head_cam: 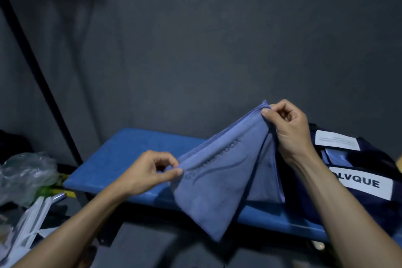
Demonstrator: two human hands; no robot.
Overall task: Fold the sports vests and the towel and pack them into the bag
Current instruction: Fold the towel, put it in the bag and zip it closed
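A blue-grey towel (pixel 215 183) hangs doubled over in the air above a blue bench (pixel 121 159). My left hand (pixel 150 172) pinches its lower left corner between thumb and fingers. My right hand (pixel 289 126) pinches the upper right corner, held higher than the left. The towel's free end droops below the bench's front edge. A dark navy bag (pixel 367 172) with white labels sits on the bench's right end, right behind my right hand. No sports vests are visible.
A grey wall stands behind the bench. At the left lie a clear plastic bag (pixel 26 174) and white packaging (pixel 28 224) on dark clutter. A dark pole (pixel 41 85) slants along the left wall.
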